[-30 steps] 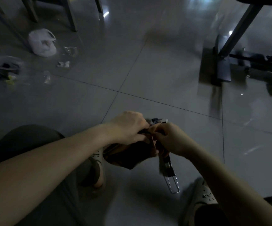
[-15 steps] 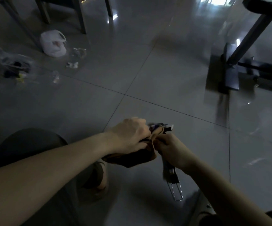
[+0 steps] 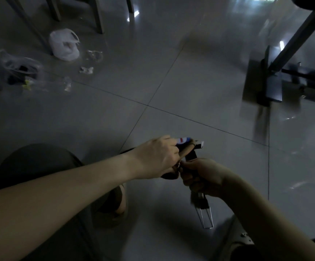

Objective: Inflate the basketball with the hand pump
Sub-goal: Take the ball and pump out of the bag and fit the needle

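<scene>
Basketball (image 3: 169, 177): one, dark and limp, low in the middle of the view. It is mostly hidden under the left hand, so only a sliver shows.
Hand pump (image 3: 190, 157): one, with a dark tilted barrel held between both hands, right beside the basketball. There is a pale handle end on top and one wire foot loop (image 3: 206, 217) at the bottom.
Label (image 3: 183, 140): one blue, red and white sticker by the handle, its writing too blurred to read.
Left hand (image 3: 158, 157): grip curled down over the basketball, with one finger lying against the barrel.
Right hand (image 3: 203, 176): grip wrapped round the barrel's lower part.
Shoes: two, a left shoe (image 3: 120, 202) and a right shoe (image 3: 241, 240), one on either side of the pump.
Floor (image 3: 171, 81): glossy grey tiles.
Bags: two at far left, a white bag (image 3: 64, 46) and a clear bag (image 3: 19, 66) with dark contents.
Scraps (image 3: 86, 70): three small clear bits near the bags.
Chair legs (image 3: 96, 16): several, at the top left.
Metal stand (image 3: 271, 78): one, at the far right.
</scene>
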`<state>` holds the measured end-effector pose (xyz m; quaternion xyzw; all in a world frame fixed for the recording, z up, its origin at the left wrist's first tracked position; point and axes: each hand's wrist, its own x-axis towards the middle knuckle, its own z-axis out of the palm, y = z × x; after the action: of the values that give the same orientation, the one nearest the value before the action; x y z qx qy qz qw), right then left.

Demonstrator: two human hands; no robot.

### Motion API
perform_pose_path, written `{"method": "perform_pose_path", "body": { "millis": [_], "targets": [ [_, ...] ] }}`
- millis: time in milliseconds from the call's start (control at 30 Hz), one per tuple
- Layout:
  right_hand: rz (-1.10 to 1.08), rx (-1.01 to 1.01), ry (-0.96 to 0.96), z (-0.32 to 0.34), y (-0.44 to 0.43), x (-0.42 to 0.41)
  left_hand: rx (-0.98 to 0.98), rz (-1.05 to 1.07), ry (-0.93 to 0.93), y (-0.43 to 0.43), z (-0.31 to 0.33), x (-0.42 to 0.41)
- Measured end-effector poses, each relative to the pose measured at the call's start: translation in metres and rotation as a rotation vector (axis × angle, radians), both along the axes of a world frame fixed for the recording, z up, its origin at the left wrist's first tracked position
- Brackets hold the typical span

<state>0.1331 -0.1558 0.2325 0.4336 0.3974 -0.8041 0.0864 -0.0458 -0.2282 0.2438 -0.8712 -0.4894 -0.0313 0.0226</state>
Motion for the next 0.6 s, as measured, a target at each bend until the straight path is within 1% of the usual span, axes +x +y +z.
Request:
{"method": "perform_pose_path", "body": {
  "millis": [67, 167, 233, 300, 367, 433, 500, 600],
  "targets": [
    [0.039, 0.135, 0.014, 0.003, 0.005, 0.001, -0.053, 0.076, -0.063, 0.006, 0.001, -0.004],
    [0.096, 0.463, 0.004, 0.011, 0.007, 0.003, -0.071, 0.123, -0.111, 0.009, 0.002, -0.009],
    [0.129, 0.641, 0.014, 0.016, 0.007, 0.006, -0.105, 0.124, -0.136, 0.006, 0.002, -0.009],
    [0.215, 0.792, 0.030, 0.016, 0.006, 0.009, -0.145, 0.127, -0.155, 0.003, 0.002, -0.007],
    [0.344, 1.018, 0.035, 0.012, 0.005, 0.011, -0.189, 0.143, -0.168, 0.003, 0.002, -0.005],
    [0.411, 1.211, 0.038, 0.007, 0.002, 0.011, -0.248, 0.195, -0.159, 0.004, 0.003, -0.004],
    [0.430, 1.339, 0.029, 0.002, 0.000, 0.011, -0.290, 0.242, -0.149, 0.005, 0.004, -0.003],
    [0.437, 1.430, 0.022, -0.005, -0.003, 0.013, -0.319, 0.251, -0.171, 0.005, 0.002, 0.000]
  ]
}}
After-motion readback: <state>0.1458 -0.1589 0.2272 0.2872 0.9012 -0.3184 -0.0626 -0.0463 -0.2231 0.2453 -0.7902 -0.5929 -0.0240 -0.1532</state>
